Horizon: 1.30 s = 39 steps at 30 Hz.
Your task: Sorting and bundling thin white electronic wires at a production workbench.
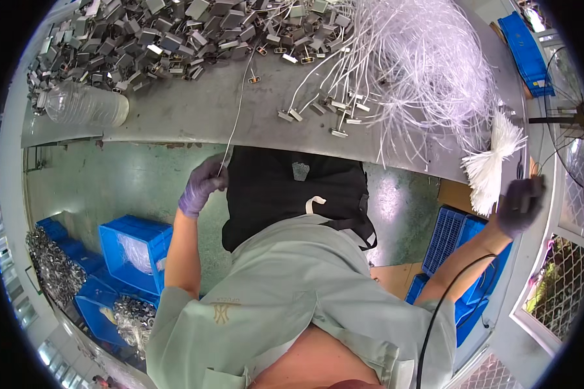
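My left hand [206, 184], in a purple glove, pinches a thin white cord [238, 111]. The cord rises taut across the table edge toward a small metal fitting [254, 80] among the metal parts. Off to the right, my dark-gloved right hand [520, 206] is beside a bundle of thin white plastic strips, which look like cable ties [493, 162], at the table's right edge. Its fingers are dark and indistinct, so whether they grip anything does not show. Several small metal blocks on cords [339, 107] lie on the tabletop ahead.
A heap of grey metal blocks [169, 42] covers the far left of the metal table [182, 107]. A clear plastic bottle [87, 105] lies there. Tangled clear cords [428, 65] fill the right. Blue crates [133, 243] sit low on the left; a blue basket [442, 240] stands low right.
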Tool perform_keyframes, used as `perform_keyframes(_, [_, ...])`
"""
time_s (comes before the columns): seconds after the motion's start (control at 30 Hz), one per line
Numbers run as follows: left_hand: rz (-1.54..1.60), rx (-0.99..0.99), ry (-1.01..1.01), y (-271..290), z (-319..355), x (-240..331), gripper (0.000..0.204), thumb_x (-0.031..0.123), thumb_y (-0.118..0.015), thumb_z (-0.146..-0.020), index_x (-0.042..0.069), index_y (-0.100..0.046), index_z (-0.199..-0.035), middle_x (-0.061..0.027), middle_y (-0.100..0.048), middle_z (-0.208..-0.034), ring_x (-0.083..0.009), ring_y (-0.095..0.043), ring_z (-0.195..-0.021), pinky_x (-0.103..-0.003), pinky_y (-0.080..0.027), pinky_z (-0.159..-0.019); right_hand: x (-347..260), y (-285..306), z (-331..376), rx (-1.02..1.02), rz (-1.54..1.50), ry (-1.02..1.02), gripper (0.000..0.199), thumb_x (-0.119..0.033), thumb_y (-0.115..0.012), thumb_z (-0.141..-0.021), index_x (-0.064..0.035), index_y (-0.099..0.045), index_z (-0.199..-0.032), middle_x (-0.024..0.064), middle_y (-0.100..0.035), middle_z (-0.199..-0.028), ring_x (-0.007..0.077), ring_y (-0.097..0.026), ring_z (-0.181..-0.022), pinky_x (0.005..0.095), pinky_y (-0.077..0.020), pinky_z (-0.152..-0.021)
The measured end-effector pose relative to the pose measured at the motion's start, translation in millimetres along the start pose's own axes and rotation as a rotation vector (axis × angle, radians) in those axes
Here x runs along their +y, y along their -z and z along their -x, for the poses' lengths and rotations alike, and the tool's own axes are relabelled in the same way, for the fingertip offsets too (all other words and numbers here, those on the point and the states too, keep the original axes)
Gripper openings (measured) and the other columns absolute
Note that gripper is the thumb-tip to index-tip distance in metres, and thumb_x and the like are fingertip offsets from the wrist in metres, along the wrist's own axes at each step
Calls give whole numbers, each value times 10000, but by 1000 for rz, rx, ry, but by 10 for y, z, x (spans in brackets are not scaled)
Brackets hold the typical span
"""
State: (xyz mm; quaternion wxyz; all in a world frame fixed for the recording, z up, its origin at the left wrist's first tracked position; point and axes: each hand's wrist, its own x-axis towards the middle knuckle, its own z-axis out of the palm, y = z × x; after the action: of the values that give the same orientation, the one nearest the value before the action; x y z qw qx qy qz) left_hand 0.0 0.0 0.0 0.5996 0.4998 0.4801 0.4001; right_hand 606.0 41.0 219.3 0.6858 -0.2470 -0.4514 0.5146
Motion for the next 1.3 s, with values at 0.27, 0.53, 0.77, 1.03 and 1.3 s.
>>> perform_keyframes(0.27, [-21,322,261,-47,541,-35,352,323,-528,-905,-19,-585,-838,-30,-477,-523,-103,-459,-466,-238,-355,-463,775,-269,-938,-45,-64,-20,375,-71,-562,-837,13,-522,-1200,8,-512,-782,82,-419,-623,217,-371,-598])
perform_keyframes(0.53, [122,271,339,-127,1250,-190,358,318,-542,-896,22,-544,-695,-53,-527,-565,-122,-485,-496,-257,-372,-485,3432,-2282,350,-200,-11,-1073,311,-184,-546,-908,41,-532,-1121,144,-645,-897,237,-662,-770,287,-538,-635])
perform_keyframes(0.77, [261,156,456,18,2012,-548,355,318,-613,-872,26,-543,-682,-57,-536,-578,-122,-485,-502,-261,-370,-487,4375,-2411,346,-465,895,-400,349,-143,-554,-897,34,-508,-1195,138,-640,-857,240,-652,-704,316,-533,-544])
perform_keyframes(1.03, [247,310,524,311,2185,-806,294,250,-639,-867,35,-554,-686,-53,-533,-579,-120,-470,-465,-261,-341,-442,3600,-2482,-449,113,64,-680,308,-187,-548,-924,15,-487,-1148,151,-660,-928,216,-648,-646,278,-517,-512])
perform_keyframes(1.3, [154,365,479,437,2006,-759,314,279,-641,-867,49,-549,-674,-44,-523,-565,-116,-464,-463,-257,-336,-437,3320,-2399,-582,186,-6,-508,292,-196,-491,-962,44,-457,-1124,186,-652,-913,253,-680,-714,261,-522,-496])
